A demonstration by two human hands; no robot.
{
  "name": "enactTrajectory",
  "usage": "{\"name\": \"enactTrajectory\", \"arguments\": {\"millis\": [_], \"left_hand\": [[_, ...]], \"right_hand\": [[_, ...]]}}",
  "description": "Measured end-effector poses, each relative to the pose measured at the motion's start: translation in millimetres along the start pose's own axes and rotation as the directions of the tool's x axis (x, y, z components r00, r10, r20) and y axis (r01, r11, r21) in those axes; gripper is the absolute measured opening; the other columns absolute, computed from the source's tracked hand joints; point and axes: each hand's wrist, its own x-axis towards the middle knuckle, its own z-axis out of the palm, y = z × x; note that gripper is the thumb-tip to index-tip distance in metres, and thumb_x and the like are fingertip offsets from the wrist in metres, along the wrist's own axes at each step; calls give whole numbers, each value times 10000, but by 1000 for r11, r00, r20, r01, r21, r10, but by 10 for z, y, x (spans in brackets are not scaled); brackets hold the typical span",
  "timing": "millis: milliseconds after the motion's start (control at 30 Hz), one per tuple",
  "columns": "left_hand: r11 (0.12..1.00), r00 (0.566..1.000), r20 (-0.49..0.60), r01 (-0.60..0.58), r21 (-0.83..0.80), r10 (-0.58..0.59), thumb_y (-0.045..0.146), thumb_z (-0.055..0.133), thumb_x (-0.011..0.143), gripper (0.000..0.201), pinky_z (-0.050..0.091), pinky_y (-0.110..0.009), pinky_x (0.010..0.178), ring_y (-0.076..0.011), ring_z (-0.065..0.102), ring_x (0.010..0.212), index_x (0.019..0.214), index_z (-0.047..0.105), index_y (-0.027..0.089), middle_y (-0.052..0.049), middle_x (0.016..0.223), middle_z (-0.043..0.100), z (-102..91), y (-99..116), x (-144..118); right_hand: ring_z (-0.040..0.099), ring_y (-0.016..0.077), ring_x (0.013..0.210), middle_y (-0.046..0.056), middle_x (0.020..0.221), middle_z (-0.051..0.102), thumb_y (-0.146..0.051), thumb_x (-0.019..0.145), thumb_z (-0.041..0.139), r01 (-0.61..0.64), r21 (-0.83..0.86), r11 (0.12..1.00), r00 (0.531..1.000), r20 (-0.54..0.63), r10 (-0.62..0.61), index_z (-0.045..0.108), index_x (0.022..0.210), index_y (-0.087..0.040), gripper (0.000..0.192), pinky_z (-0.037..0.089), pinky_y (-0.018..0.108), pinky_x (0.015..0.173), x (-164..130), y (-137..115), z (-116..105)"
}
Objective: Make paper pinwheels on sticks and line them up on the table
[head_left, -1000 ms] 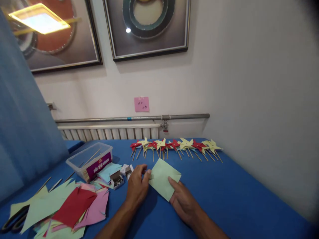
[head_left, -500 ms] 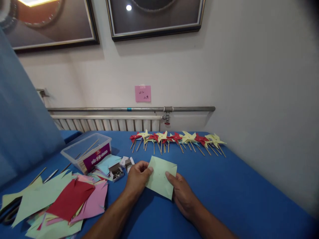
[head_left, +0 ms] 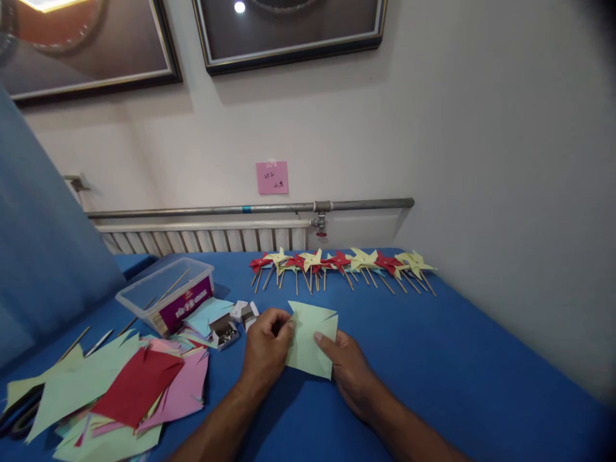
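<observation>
A pale green paper square (head_left: pixel 308 327) with slits cut in from its corners is held up between both hands, above the blue table. My left hand (head_left: pixel 267 343) pinches its left edge between thumb and curled fingers. My right hand (head_left: pixel 349 372) grips the right side, thumb lying on the front and fingers behind, hidden by the sheet. Just left of my left hand, a small open box (head_left: pixel 224 331) holds shiny metal pins or tacks, too small to tell which. Pinwheels on wooden sticks, red and pale yellow (head_left: pixel 363 258), lie in a row beyond the paper.
At the left lies a pile of coloured paper, a red sheet (head_left: pixel 137 388) on top, beside black-handled scissors (head_left: pixel 22 414). A clear plastic tub (head_left: pixel 144 298) with sticks stands behind. A radiator pipe (head_left: pixel 202 210) runs along the wall behind the blue table (head_left: pixel 433 372).
The paper's left edge has been drawn in further under my left fingers, and its upper right slit gapes wider. Both hands keep hold, and the view has shifted slightly.
</observation>
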Motion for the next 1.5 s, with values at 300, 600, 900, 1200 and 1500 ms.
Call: {"name": "enactTrajectory", "arguments": {"millis": [300,600,900,1200,1500], "left_hand": [[713,798,184,-598,367,574,45,481,913,296,522,-296,786,-186,671,908,941,735,194,-93,999,721,-20,-36,-44],[562,722,276,-675,478,634,73,484,930,294,531,-323,784,-203,671,898,949,746,204,-105,1049,737,-2,-70,-61],[812,844,374,-502,298,385,178,536,953,244,522,-367,886,-225,683,996,949,779,206,-107,1108,739,-125,123,-48],[966,885,418,-250,58,204,189,607,892,194,507,-356,954,-217,690,1040,915,798,217,-86,1119,733,-199,99,57],[976,949,282,180,-127,-138,352,716,775,213,456,-257,646,-169,620,702,883,773,177,-36,792,716,-29,8,9]], "right_hand": [[775,323,953,119,895,820,-577,773,825,7,58,998,1000,-14,-6,750,1049,-135,526,587,450,879,-15,-37,13],[774,300,867,116,993,821,-408,710,889,27,55,998,1000,-13,-27,735,1106,-157,493,591,417,824,-45,-62,15],[770,289,832,100,968,826,-368,671,902,19,33,999,999,-48,-18,746,1074,-169,476,589,416,808,3,-36,-25],[773,281,834,102,963,826,-335,661,900,-8,10,1000,999,-31,8,758,1065,-167,460,584,400,801,-5,-75,-59],[771,271,834,98,964,827,-388,719,882,33,20,999,998,-47,-32,744,1053,-167,424,585,385,795,38,16,-107]]}}
